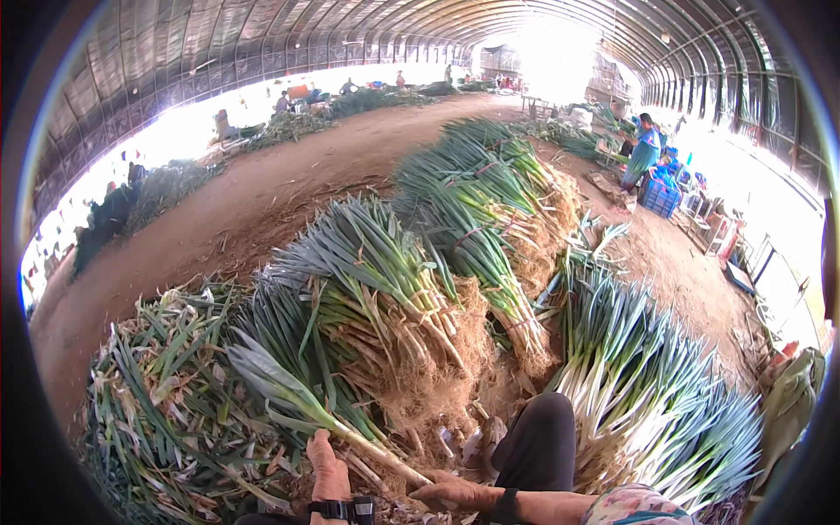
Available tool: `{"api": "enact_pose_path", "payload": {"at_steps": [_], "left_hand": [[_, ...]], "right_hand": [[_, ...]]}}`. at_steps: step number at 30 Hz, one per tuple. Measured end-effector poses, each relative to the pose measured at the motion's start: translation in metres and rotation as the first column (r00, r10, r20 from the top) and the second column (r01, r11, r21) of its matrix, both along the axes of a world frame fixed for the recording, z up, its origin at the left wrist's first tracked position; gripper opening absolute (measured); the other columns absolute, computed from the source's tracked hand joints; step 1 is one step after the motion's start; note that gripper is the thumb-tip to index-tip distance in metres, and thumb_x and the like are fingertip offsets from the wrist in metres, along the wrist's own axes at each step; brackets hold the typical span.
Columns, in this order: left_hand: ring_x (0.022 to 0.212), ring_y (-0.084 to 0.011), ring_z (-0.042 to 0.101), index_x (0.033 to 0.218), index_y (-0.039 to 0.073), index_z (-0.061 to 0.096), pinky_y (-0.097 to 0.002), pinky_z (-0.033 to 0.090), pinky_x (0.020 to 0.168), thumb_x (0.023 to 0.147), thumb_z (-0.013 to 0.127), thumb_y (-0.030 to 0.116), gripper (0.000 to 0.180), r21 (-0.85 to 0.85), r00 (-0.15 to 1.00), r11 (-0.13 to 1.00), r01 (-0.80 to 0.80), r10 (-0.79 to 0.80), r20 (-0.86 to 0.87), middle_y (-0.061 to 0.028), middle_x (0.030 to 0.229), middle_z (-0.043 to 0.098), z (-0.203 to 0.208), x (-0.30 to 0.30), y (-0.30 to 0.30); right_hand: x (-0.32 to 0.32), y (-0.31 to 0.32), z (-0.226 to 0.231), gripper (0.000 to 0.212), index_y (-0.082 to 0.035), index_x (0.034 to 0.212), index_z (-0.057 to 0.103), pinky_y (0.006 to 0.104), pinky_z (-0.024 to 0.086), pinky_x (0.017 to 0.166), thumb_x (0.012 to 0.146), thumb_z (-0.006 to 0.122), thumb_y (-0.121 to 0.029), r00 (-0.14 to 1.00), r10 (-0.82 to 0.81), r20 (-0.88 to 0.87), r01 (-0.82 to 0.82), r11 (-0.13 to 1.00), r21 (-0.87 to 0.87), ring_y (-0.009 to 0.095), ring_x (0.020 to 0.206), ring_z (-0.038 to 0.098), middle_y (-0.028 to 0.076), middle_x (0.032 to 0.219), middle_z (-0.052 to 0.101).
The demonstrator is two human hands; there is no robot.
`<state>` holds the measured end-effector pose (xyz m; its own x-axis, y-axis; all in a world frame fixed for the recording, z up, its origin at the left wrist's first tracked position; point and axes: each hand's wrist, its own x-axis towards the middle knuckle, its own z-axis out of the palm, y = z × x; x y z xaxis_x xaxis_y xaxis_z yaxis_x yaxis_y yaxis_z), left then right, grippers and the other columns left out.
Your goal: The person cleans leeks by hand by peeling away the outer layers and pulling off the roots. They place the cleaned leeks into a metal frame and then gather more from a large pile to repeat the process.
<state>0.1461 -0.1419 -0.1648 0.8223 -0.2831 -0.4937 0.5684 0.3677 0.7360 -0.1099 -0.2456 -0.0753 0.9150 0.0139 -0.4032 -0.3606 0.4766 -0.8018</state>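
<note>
Leek (372,451) held slantwise, left of the knee (547,433), leaves (267,376) up-left. Left hand (328,468) wrapped round it below the leaves; right hand (451,492) gripping its lower end. Beyond: pile of rooted leeks (394,328). Left: leaf heap (171,394). Right: white-stemmed leeks (643,381), lying close together.

The held leek stalk (378,453) looks smooth, the roots (429,372) rough and fibrous, the trousers (544,442) matt cloth, the crate (661,199) plastic, the ground (227,203) rough, matt earth.
</note>
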Motion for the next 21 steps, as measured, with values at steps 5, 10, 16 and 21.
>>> {"api": "enact_pose_path", "payload": {"at_steps": [5,10,16,21], "left_hand": [[0.074,-0.0188,0.060,0.104,0.005,0.055,-0.0338,0.053,0.056,0.083,0.054,0.013,0.023,-0.024,0.995,0.995,-0.099,0.098,-0.011,-0.0071,0.091,0.059,0.034,-0.006,0.005],[0.085,-0.0220,0.056,0.103,0.004,0.055,-0.0345,0.050,0.073,0.085,0.058,0.019,0.024,-0.121,0.972,0.967,-0.222,0.211,-0.099,-0.0078,0.097,0.057,0.008,0.009,0.042],[0.083,-0.0257,0.058,0.099,0.006,0.054,-0.0406,0.052,0.070,0.087,0.061,0.027,0.025,-0.182,0.974,0.971,-0.156,0.121,-0.193,-0.0086,0.089,0.056,-0.011,0.021,0.058],[0.076,-0.0258,0.057,0.101,0.008,0.056,-0.0423,0.051,0.066,0.090,0.062,0.037,0.032,-0.197,0.965,0.968,-0.154,0.105,-0.239,-0.0065,0.083,0.055,-0.019,0.022,0.047]], "right_hand": [[0.011,0.009,-0.010,0.016,-0.007,0.100,0.051,0.0214,0.030,0.047,0.092,0.059,-0.018,1.000,-0.024,-0.007,0.025,0.985,0.169,0.005,0.053,0.041,-0.005,0.064,0.043],[0.030,0.032,-0.021,0.015,-0.007,0.097,0.049,0.0207,0.031,0.047,0.095,0.053,-0.022,0.991,0.067,0.113,-0.097,0.955,0.281,0.006,0.052,0.038,-0.005,0.062,0.039],[0.038,0.045,-0.003,0.016,-0.008,0.100,0.048,0.0215,0.030,0.046,0.096,0.051,-0.024,0.993,0.083,0.081,-0.115,0.649,0.752,0.005,0.051,0.034,-0.006,0.062,0.034],[0.044,0.055,-0.029,0.022,-0.005,0.105,0.049,0.0243,0.033,0.046,0.092,0.055,-0.021,0.989,0.012,0.146,-0.135,0.467,0.874,0.009,0.049,0.038,-0.003,0.059,0.038]]}}
